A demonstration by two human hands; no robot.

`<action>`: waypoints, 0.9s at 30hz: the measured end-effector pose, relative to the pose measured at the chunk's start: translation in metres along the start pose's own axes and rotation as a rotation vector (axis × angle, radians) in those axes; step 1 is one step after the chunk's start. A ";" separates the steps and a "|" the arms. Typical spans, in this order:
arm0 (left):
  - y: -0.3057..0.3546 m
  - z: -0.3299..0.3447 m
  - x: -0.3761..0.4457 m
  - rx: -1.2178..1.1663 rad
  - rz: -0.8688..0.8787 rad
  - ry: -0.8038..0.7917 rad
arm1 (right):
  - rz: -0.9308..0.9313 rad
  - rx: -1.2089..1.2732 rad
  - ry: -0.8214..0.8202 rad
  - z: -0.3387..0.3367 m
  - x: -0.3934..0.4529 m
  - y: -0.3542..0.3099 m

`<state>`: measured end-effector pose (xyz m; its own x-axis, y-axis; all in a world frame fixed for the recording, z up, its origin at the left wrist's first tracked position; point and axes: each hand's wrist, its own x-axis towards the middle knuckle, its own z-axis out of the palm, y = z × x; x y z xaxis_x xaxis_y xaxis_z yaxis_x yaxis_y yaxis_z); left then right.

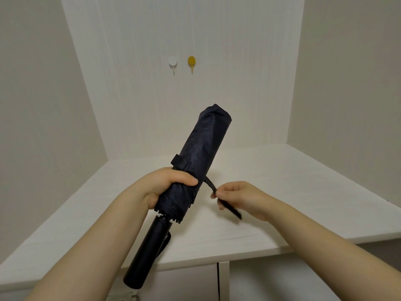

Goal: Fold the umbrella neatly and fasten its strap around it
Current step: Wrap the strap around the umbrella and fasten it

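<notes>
From my remote station I see a dark navy umbrella (pixel 201 153) collapsed and rolled into a fairly tight cylinder, held tilted above the white table (pixel 282 192), its closed top pointing up and away and its black handle (pixel 145 255) pointing down toward the near edge. The canopy fabric is bunched with some loose folds near the rib tips, which show as a row of small black knobs just above the handle. A wrist loop hangs beside the handle.

The left hand (pixel 167 185) has its grip wrapped round the lower part of the canopy, thumb across the front. The right hand (pixel 240 198) has its grip closed in a pinch on the strap (pixel 213 189), which runs from the canopy's side down to the fingers and is not yet wrapped round the roll. A dark tab (pixel 181 162) sits on the canopy just above the left hand; it looks like the fastening patch, though I cannot confirm that.

On the back wall hang a white hook (pixel 173 63) and a yellow hook (pixel 191 62), side by side, nothing on either. A cabinet door (pixel 184 283) shows below the table.
</notes>
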<state>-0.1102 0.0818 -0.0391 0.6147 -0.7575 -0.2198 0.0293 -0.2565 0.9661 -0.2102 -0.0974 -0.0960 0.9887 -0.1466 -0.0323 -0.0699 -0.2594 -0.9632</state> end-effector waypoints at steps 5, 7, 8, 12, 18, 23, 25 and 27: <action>0.000 0.002 -0.001 0.028 0.030 -0.011 | 0.066 -0.081 0.147 -0.004 0.007 0.003; 0.001 0.004 -0.002 0.035 0.036 -0.016 | 0.092 -0.080 0.215 -0.006 0.010 0.005; 0.002 0.005 -0.003 0.036 0.040 -0.014 | 0.100 -0.086 0.237 -0.007 0.011 0.005; 0.000 0.006 -0.002 0.044 0.049 0.022 | 0.114 -0.146 0.293 -0.012 0.012 0.002; -0.002 0.000 0.005 0.183 0.063 0.182 | 0.041 -0.161 0.338 -0.012 -0.004 -0.003; -0.003 0.001 0.008 0.395 0.109 0.288 | -0.103 -0.330 0.448 0.008 -0.024 -0.010; -0.004 0.002 0.009 0.470 0.109 0.316 | -0.171 -0.334 0.446 0.016 -0.033 -0.015; -0.005 0.005 0.010 0.529 0.114 0.329 | -0.210 -0.231 0.381 0.021 -0.037 -0.021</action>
<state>-0.1084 0.0725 -0.0465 0.8037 -0.5949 0.0156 -0.3928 -0.5106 0.7649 -0.2428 -0.0660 -0.0803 0.8686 -0.3961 0.2978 0.0555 -0.5195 -0.8527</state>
